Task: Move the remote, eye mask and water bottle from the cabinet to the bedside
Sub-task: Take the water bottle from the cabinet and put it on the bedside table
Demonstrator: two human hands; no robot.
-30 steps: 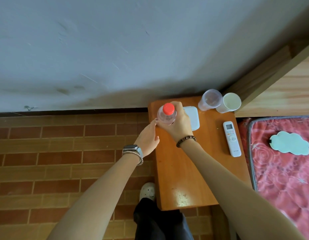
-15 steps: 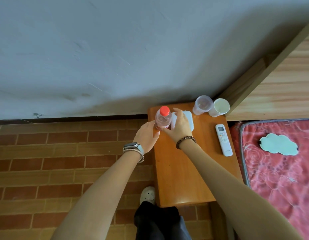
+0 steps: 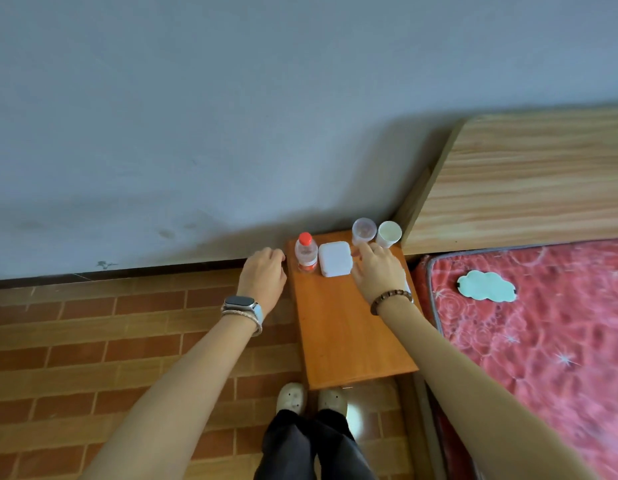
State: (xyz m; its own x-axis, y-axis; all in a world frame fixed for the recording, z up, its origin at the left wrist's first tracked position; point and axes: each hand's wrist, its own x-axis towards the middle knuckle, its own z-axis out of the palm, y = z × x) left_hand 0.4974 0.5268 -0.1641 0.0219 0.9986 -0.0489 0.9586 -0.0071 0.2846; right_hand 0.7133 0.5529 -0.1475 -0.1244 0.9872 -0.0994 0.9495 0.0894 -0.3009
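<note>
A water bottle (image 3: 306, 252) with a red cap is stood upright on the far left corner of a small orange-brown table (image 3: 349, 341), close to the grey wall (image 3: 231, 116). Just beside the bottle, on its right, a white square box (image 3: 334, 259) is laid flat. At the back right corner of the table, a clear cup (image 3: 364, 231) and a white cup (image 3: 389, 233) are stood side by side, next to a wooden headboard (image 3: 529, 181). The left hand (image 3: 264, 275) is held off the left edge of the table, near the bottle but apart from it. Its fingers are loosely curled and nothing is held in it. A watch (image 3: 240, 302) is worn on that wrist. The right hand (image 3: 378, 268) is spread over the table with its fingers stretched out toward the clear cup. Nothing is gripped by it, and it cannot be told if the cup is touched by a fingertip. A bead bracelet (image 3: 390, 299) is worn on that wrist. The remote (image 3: 406, 284) is mostly hidden under the right hand, and only a thin white edge is seen by the wrist. The eye mask (image 3: 486, 286), shaped like a pale blue cloud, is laid on the red mattress (image 3: 542, 358), well apart from the table. A brown brick floor (image 3: 93, 341) is seen, and two light shoes (image 3: 292, 398) are seen at the near end of the table.
</note>
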